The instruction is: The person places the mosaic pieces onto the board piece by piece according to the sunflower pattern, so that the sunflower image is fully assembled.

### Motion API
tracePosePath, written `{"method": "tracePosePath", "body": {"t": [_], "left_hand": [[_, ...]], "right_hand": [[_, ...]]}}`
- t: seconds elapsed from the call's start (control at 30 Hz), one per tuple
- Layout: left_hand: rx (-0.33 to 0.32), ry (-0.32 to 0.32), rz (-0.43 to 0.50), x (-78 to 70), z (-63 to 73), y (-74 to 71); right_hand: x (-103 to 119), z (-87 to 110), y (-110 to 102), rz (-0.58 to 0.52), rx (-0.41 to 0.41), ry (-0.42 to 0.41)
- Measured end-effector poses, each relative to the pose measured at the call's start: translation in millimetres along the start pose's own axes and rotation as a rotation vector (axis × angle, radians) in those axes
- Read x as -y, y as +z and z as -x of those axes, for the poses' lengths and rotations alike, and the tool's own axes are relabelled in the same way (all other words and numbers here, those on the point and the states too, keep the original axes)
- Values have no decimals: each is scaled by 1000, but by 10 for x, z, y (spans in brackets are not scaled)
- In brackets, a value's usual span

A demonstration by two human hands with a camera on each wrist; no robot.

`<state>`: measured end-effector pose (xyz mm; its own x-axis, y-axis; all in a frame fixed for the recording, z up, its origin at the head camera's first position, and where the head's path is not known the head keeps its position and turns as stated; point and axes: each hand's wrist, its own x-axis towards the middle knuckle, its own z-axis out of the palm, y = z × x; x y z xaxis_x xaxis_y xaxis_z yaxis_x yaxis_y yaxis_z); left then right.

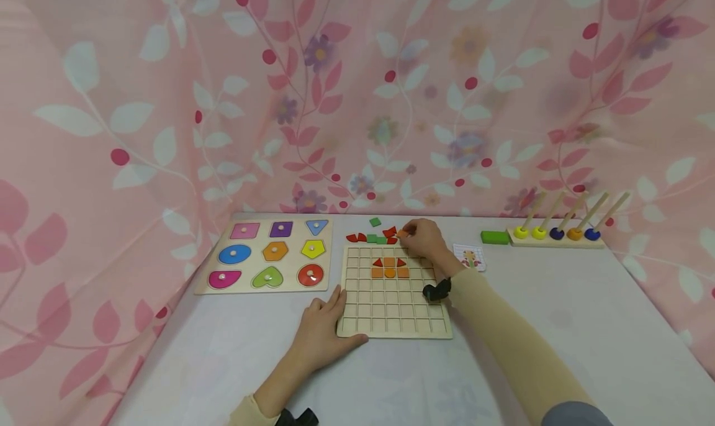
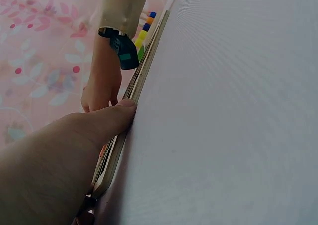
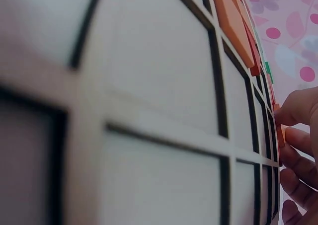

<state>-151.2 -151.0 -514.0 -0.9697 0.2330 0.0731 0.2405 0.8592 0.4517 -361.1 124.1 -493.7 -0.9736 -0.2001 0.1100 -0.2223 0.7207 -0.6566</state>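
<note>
A wooden grid board (image 1: 391,314) lies on the table, with orange squares (image 1: 403,273), an orange round piece (image 1: 390,273) and red triangles (image 1: 377,262) set in its upper cells. My left hand (image 1: 321,330) rests at the board's front left corner, fingers along the left edge; its thumb (image 2: 117,116) lies on the front edge. Beyond the board's back edge, my right hand (image 1: 426,238) pinches a small orange piece (image 1: 401,233) between thumb and fingers. The fingers partly hide the piece, also in the right wrist view. Loose red pieces (image 1: 352,238) and green squares (image 1: 372,238) lie beside it.
A shape puzzle board (image 1: 223,283) with knobbed pieces lies at the left. A picture card (image 1: 470,258) sits right of the grid board. At the back right stand a green block (image 1: 494,237) and a peg stand (image 1: 558,242) with coloured rings. A floral curtain (image 1: 357,103) hangs behind.
</note>
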Motion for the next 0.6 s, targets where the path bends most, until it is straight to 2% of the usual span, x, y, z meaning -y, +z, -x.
{"method": "tracePosePath", "body": {"t": [0.13,0.4,0.6], "left_hand": [[-1,-2,-7,7,8,9],[-2,1,-14,-4,-1,-7],[-8,-2,-28,-10,14,-6]], "right_hand": [[-6,23,-9,-30,-8,-15],[25,123,-43,-94,-55,-133],[77,312,-45,-121,-46,-180]]}}
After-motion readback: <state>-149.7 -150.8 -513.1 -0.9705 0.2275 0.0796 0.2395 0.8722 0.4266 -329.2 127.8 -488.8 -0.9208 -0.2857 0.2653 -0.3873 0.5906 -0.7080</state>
